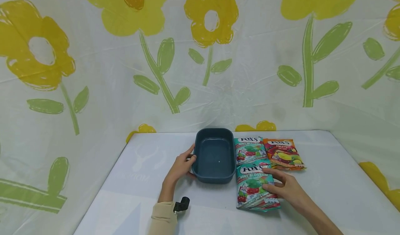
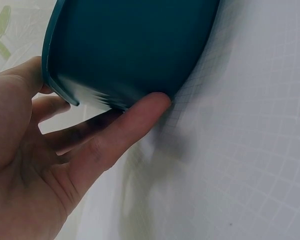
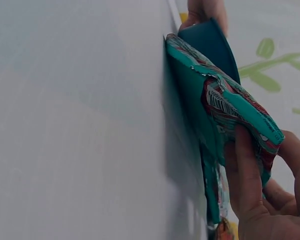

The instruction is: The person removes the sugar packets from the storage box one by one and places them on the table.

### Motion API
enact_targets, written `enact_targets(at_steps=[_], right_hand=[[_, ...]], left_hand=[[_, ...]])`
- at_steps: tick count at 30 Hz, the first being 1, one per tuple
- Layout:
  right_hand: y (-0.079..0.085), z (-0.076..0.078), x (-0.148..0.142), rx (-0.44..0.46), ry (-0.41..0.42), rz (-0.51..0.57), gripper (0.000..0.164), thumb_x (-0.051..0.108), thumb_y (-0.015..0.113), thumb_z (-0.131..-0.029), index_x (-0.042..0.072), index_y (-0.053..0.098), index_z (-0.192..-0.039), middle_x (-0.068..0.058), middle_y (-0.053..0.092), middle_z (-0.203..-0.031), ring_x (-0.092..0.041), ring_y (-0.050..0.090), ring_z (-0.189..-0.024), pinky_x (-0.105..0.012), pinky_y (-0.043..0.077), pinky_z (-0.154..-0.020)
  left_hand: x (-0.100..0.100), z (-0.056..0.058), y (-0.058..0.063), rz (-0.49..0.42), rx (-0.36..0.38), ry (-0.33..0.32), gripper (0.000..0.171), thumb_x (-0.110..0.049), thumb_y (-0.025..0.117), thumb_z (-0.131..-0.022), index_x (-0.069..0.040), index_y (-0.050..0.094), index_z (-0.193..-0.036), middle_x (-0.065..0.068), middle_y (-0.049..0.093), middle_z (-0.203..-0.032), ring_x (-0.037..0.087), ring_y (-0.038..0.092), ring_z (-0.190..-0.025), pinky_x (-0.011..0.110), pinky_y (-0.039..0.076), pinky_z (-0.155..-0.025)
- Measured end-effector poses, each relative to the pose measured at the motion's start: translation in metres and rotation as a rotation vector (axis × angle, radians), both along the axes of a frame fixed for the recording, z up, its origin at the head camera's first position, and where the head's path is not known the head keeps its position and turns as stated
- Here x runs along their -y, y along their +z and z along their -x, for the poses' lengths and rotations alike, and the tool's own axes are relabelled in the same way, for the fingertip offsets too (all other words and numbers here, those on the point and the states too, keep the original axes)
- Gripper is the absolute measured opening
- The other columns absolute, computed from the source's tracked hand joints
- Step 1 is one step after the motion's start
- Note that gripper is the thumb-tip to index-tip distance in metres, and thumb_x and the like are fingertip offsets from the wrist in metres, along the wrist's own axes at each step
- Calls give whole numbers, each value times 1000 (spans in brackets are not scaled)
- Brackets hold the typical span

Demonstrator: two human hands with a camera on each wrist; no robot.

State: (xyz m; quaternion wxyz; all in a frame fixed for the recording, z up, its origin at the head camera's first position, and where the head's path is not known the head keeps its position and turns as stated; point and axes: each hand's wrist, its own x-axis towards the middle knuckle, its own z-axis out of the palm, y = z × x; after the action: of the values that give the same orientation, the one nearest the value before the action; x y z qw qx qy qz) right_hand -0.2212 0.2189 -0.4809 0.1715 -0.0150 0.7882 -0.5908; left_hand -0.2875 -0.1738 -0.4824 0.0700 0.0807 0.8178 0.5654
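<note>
A dark teal plastic container (image 1: 215, 180) stands on the table. My left hand (image 1: 182, 163) holds its left side, and in the left wrist view a straight finger (image 2: 125, 127) lies along the lower outer wall. The right hand (image 1: 285, 186) grips the right edge of a teal Fox's Mint Blossom candy bag (image 1: 251, 186). In the right wrist view this bag (image 3: 225, 107) is tilted, its right edge raised off the table. Behind it lies another teal Mint Blossom bag (image 1: 248, 150), partly overlapped, with an orange-red Fox's Fruits candy bag (image 1: 284, 155) to its right.
The white table (image 1: 131, 193) carries everything. A flower-printed curtain (image 1: 231, 99) rises behind the table's back edge. On the left sleeve sits a small black device (image 1: 182, 204).
</note>
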Motion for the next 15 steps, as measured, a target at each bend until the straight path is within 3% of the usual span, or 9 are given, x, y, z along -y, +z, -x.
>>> enact_targets(at_steps=[8,15], right_hand=[[-4,2,-4,4,5,-23,70,32,73,-88,8,43,-147,-25,34,-153,-34,61,-118,-37,63,-81],[-7,4,-7,-28,43,-87,72,33,74,-86,7,43,-146,-26,38,-149,-27,64,-109,-34,62,-83]], left_hand=[[0,0,0,0,3,-1,58,-18,48,-102,-20,27,-156,26,55,-137,44,58,-121,41,62,-54],[1,0,-1,-2,0,-6,58,-18,47,-102,-19,27,-156,28,54,-136,45,58,-121,42,62,-54]])
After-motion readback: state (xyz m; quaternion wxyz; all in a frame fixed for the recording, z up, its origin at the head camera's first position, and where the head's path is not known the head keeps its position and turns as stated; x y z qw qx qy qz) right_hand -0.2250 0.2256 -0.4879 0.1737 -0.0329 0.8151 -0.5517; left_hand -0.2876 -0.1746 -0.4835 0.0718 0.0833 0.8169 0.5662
